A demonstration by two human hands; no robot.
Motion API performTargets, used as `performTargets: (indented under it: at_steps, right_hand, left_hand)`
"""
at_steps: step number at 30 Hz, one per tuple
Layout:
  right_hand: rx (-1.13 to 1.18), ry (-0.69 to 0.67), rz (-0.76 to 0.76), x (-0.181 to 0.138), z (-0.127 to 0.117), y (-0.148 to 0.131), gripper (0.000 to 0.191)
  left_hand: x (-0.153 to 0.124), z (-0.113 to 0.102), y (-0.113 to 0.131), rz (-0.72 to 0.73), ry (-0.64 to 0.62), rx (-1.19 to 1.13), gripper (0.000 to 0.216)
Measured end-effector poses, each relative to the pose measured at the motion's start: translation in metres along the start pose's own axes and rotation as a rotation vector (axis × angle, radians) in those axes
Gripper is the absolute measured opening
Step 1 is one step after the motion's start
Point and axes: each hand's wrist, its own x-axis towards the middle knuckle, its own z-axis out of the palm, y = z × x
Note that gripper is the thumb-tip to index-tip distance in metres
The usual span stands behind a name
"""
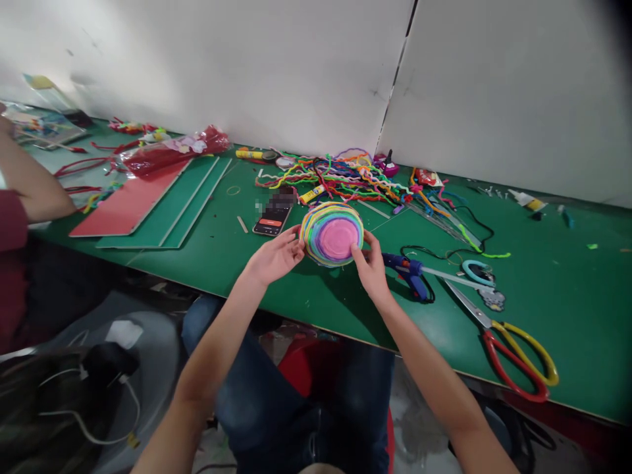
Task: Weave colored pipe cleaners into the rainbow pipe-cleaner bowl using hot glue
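Observation:
A round bowl-like piece coiled from pipe cleaners [336, 236] is held up over the table's front part, with a pink centre and rings of purple, blue, green and yellow. My right hand [370, 265] grips its right edge, thumb on the pink and purple face and fingers behind. At its left edge, my left hand [277, 255] touches the rim with bent fingers, palm turned partly up. A phone [274, 212] lies just beyond my left hand. Close to the right of my right hand is a blue glue gun [411, 273] with a glue stick in its back.
On the green table [543, 303], large scissors [511, 349] lie at right, handles near the front edge. Loose pipe cleaners [340, 174] are heaped at the back. Boards [143, 204] and a red wrapped bundle [178, 151] lie left. Another person's arm [37, 174] rests at far left.

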Motion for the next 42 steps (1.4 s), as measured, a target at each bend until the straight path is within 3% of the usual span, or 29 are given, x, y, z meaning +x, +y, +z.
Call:
performTargets:
  at_steps: [5,8,10,12,14,16,19,22,24,27,32,33,35,38,42]
  right_hand:
    - [-0.058,-0.028,-0.034,0.000,0.001,0.006,0.056]
    - [-0.118,-0.081,-0.084,-0.005,0.001,0.005,0.050]
    - [-0.140,-0.080,-0.127,-0.009,0.001,0.002,0.050]
    - [-0.173,-0.072,-0.196,-0.013,0.000,-0.002,0.051]
    - [-0.235,-0.074,-0.275,-0.015,0.000,-0.004,0.050]
    - [-0.286,-0.083,-0.333,-0.015,0.000,-0.004,0.047]
    - [-0.331,-0.071,-0.417,-0.015,-0.002,-0.004,0.039]
    - [-0.372,-0.040,-0.519,-0.012,-0.006,-0.012,0.028]
    - [-0.406,-0.023,-0.548,-0.003,-0.006,-0.026,0.018]
    - [-0.518,-0.067,-0.516,0.035,0.004,-0.052,0.012]
    - [-0.811,-0.020,-0.502,0.166,0.040,-0.060,0.023]
    - [-0.905,-0.066,-0.469,0.192,0.047,-0.057,0.025]
    - [-1.152,-0.314,-0.317,0.233,0.057,-0.050,0.028]
    - [-1.262,-0.382,-0.266,0.265,0.067,-0.042,0.024]
    - [-1.355,-0.341,-0.237,0.274,0.077,-0.031,0.024]
  left_hand:
    - [0.027,-0.011,0.003,-0.090,-0.003,0.358,0.019]
    - [0.025,-0.016,0.009,-0.076,0.005,0.535,0.012]
    - [0.016,-0.015,0.017,-0.002,0.032,0.749,0.010]
    - [0.009,-0.007,0.028,0.147,0.097,1.171,0.028]
    - [0.013,0.005,0.037,0.265,0.152,1.372,0.036]
    - [0.031,0.017,0.040,0.467,0.205,1.385,0.028]
    - [0.078,0.025,0.034,0.822,0.039,1.305,0.031]
    - [0.114,0.023,0.022,0.811,-0.107,1.140,0.036]
    - [0.118,0.020,0.016,0.767,-0.159,1.116,0.042]
    - [0.101,0.020,0.012,0.773,-0.120,1.200,0.055]
    - [0.077,0.020,0.014,0.700,-0.106,1.347,0.055]
    - [0.076,0.018,0.013,0.714,-0.122,1.345,0.054]
    - [0.077,0.013,0.009,0.746,-0.176,1.295,0.053]
    - [0.083,0.008,0.004,0.807,-0.282,1.184,0.055]
    - [0.090,0.011,0.000,0.819,-0.430,1.044,0.059]
